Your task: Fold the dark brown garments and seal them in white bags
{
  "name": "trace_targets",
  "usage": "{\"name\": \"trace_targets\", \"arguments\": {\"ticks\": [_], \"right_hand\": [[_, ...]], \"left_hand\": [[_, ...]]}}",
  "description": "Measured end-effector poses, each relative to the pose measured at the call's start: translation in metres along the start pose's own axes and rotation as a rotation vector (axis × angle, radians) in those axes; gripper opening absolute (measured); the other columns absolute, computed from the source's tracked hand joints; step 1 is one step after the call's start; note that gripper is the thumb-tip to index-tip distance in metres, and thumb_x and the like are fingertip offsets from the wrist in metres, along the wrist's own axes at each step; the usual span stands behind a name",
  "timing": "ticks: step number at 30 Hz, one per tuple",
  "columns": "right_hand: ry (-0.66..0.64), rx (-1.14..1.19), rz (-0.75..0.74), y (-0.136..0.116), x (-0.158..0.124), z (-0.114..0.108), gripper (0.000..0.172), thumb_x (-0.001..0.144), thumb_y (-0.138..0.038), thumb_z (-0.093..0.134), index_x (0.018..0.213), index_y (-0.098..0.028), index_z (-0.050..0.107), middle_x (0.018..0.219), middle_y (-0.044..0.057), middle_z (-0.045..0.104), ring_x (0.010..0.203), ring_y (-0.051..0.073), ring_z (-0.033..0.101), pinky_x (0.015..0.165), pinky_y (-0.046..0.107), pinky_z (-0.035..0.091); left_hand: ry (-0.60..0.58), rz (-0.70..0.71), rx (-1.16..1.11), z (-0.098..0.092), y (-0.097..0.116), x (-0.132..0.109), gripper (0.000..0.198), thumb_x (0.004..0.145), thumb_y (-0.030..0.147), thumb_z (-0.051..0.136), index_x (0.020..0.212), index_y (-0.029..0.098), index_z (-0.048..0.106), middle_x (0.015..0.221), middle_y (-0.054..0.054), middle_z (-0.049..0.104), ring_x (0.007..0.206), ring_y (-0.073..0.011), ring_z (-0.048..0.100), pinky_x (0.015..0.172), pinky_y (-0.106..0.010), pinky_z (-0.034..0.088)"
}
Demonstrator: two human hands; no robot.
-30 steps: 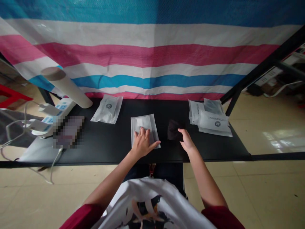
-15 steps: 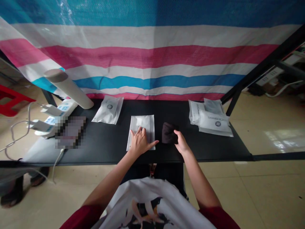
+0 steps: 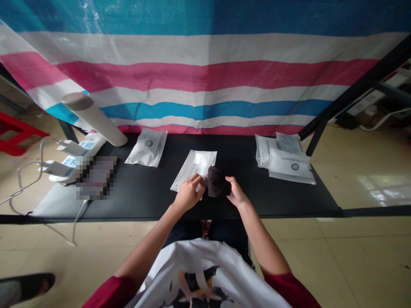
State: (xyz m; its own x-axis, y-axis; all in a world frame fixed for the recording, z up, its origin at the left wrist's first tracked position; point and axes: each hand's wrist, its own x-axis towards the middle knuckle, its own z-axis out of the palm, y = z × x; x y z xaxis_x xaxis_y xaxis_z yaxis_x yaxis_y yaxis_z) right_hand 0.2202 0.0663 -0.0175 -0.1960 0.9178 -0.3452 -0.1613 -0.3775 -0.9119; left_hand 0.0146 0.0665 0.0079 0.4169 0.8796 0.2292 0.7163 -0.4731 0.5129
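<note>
- Right hand (image 3: 236,192): curled, gripping a dark, soft folded fabric bundle (image 3: 217,182) from its right side.
- Left hand (image 3: 189,193): fingers curled onto a flat white plastic pouch (image 3: 192,167), just beside the bundle.
- The pouch lies angled on a black rectangular tabletop (image 3: 144,192).
- White sealed packets (image 3: 289,164) overlap at the tabletop's right end.

Bright, even light, with glare on the floor tiles (image 3: 379,186) and wide-angle curving toward the edges.

text: upside-down printed word, too blurred to read | on: white plastic packet (image 3: 290,164) | mark: round dark badge (image 3: 295,167), unreadable
</note>
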Motion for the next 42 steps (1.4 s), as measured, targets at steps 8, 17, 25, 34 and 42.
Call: {"name": "trace_targets", "arguments": {"ticks": [8, 17, 25, 34, 42], "right_hand": [[-0.158, -0.094, -0.029, -0.013, 0.006, -0.008, 0.039, 0.073, -0.044, 0.074, 0.105, -0.023, 0.072, 0.103, 0.004, 0.075, 0.1, 0.025, 0.068, 0.09, 0.036, 0.052], [0.059, -0.148, -0.08, -0.017, 0.023, 0.001, 0.041, 0.065, -0.049, 0.08, 0.087, -0.014, 0.075, 0.084, 0.007, 0.075, 0.079, 0.023, 0.069, 0.072, 0.032, 0.051], [0.35, -0.046, -0.185, 0.0, 0.035, 0.023, 0.044, 0.07, -0.06, 0.069, 0.072, -0.016, 0.067, 0.068, 0.003, 0.067, 0.067, 0.019, 0.06, 0.06, 0.027, 0.043], [0.307, -0.506, -0.231, 0.0, 0.036, 0.018, 0.045, 0.071, -0.061, 0.063, 0.059, -0.017, 0.06, 0.05, -0.002, 0.046, 0.053, 0.013, 0.043, 0.05, 0.025, 0.031], [0.125, -0.251, -0.207, 0.001, 0.036, 0.027, 0.043, 0.068, -0.057, 0.067, 0.064, -0.015, 0.063, 0.059, 0.0, 0.056, 0.059, 0.015, 0.048, 0.054, 0.025, 0.037]], "left_hand": [[0.187, -0.037, -0.119, -0.016, 0.012, 0.0, 0.015, 0.097, 0.025, 0.04, 0.091, 0.021, 0.053, 0.092, -0.005, 0.057, 0.074, -0.0144, 0.058, 0.068, -0.027, 0.049], [0.117, 0.032, -0.018, -0.009, 0.024, -0.001, 0.015, 0.098, 0.023, 0.041, 0.087, 0.021, 0.053, 0.089, -0.006, 0.059, 0.088, -0.0213, 0.056, 0.079, -0.035, 0.048], [-0.031, 0.097, 0.013, -0.001, 0.032, -0.005, 0.017, 0.099, 0.023, 0.039, 0.091, 0.021, 0.054, 0.092, -0.006, 0.06, 0.092, -0.0226, 0.055, 0.081, -0.037, 0.049], [-0.077, 0.099, 0.047, -0.005, 0.037, -0.004, 0.019, 0.099, 0.023, 0.038, 0.092, 0.02, 0.056, 0.094, -0.006, 0.059, 0.088, -0.0223, 0.053, 0.079, -0.036, 0.046], [-0.115, 0.111, 0.093, 0.004, 0.049, -0.007, 0.017, 0.098, 0.022, 0.041, 0.092, 0.02, 0.057, 0.095, -0.006, 0.06, 0.088, -0.0228, 0.053, 0.078, -0.037, 0.044]]}}
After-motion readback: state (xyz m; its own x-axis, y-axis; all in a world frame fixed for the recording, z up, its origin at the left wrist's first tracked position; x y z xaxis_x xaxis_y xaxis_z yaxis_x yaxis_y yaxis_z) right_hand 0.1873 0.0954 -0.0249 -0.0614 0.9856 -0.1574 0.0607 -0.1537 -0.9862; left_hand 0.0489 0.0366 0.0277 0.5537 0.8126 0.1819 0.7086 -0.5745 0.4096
